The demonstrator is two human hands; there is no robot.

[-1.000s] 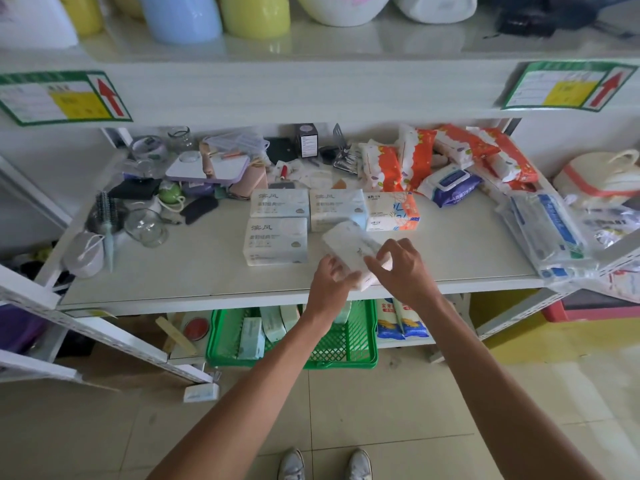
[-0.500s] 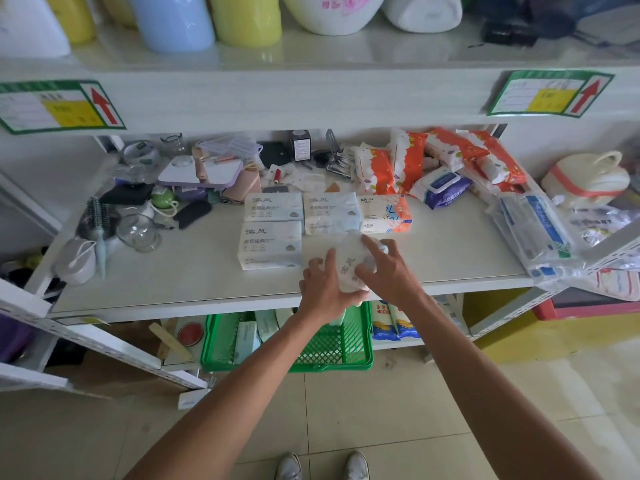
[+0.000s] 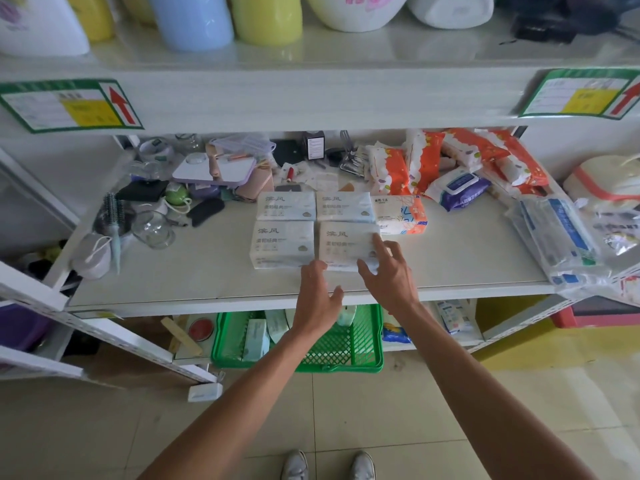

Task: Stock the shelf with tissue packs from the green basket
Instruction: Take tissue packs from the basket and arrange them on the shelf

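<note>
We count four white tissue packs squared up on the shelf; our right hand rests straight fingers on the newest, left hand loose and empty. More wait in the green basket.

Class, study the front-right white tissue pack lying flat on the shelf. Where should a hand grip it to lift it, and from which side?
Grip the front-right tissue pack across its short width, at its front edge, coming from the aisle side. It lies flat, its left side butts the front-left pack and another pack sits close behind, so only the front and right edges are free. The right hand already touches there.
</note>
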